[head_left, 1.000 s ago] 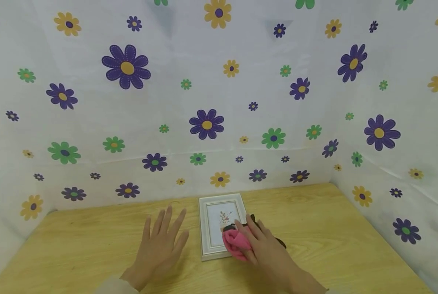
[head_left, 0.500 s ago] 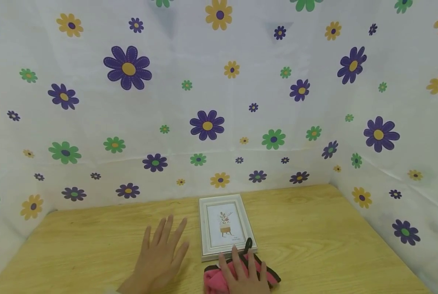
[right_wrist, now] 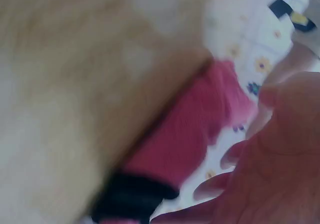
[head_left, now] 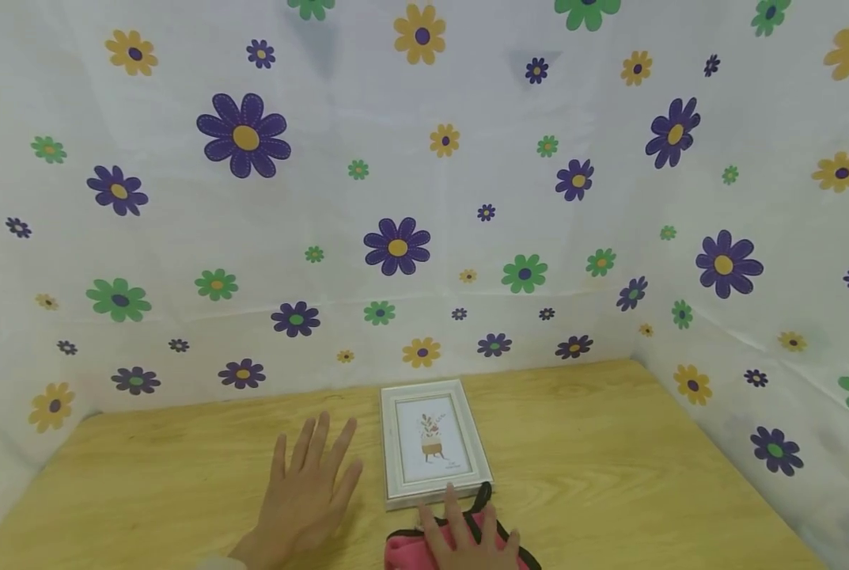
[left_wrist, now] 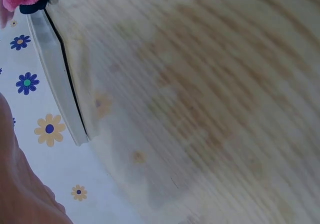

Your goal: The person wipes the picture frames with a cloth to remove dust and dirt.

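A white picture frame (head_left: 391, 443) with a potted-plant print lies face up on the wooden table. In front of its lower edge is a pink cloth (head_left: 404, 552) with black trim and a black loop; the loop's tip reaches the frame's lower right corner. My right hand (head_left: 472, 550) lies over this cloth, fingers spread and fairly straight. The right wrist view shows the cloth (right_wrist: 175, 139) bunched below the fingers. Left of the frame, my left hand (head_left: 301, 495) is held palm down with fingers extended, holding nothing. Whether it touches the table cannot be told.
The wood-grain table (head_left: 595, 459) extends to both sides. A white flower-patterned sheet (head_left: 339, 198) hangs along the back and the sides, meeting the table's far edge just behind the picture frame.
My right hand and the pink cloth have slid off the frame's lower right part toward me, uncovering the print. The left hand stays nearly where it was.
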### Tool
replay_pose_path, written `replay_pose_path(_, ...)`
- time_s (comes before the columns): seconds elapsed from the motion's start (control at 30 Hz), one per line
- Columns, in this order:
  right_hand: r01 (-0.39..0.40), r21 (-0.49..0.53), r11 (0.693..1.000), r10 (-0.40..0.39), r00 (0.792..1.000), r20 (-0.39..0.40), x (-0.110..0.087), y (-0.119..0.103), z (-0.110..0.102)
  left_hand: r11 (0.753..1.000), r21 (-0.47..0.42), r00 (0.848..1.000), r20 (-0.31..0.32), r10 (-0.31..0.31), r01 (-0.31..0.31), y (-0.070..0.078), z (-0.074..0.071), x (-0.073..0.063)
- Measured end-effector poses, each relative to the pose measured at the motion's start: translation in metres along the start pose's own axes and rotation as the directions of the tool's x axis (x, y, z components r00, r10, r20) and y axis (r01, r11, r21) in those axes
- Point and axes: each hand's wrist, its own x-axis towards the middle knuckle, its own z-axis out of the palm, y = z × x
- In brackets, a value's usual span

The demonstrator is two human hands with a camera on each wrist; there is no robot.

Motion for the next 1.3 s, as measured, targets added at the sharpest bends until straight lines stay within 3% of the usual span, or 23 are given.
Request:
replay_pose_path(0.23,0.140,0.135,0.981,-0.127,0.987,-0.102,0.019,0.032,-0.069,1.000,0.009,1.000,-0.013,-0.026,0.026,-0.008,-0.005,0.013)
replay_pose_path(0.43,0.218,0.104,0.970,-0.192,0.957,-0.219,0.055,0.065,-0.094,0.999,0.009,0.999,-0.018,-0.037,0.037,-0.012,-0.013,0.026)
replay_pose_path(0.6,0.236,0.097,0.967,-0.208,0.950,-0.234,0.081,0.092,-0.094,0.999,0.024,0.999,-0.022,-0.041,0.041,-0.013,-0.014,0.035)
replay_pose_path(0.87,0.154,0.101,0.983,-0.138,0.979,-0.153,0.102,0.128,-0.079,0.998,0.035,0.999,0.007,-0.051,0.050,-0.014,-0.006,0.051)
replay_pose_path(1.3,0.152,0.124,0.981,-0.136,0.983,-0.127,0.105,0.134,-0.063,0.997,0.014,0.993,0.083,-0.082,0.082,-0.009,0.000,0.048)
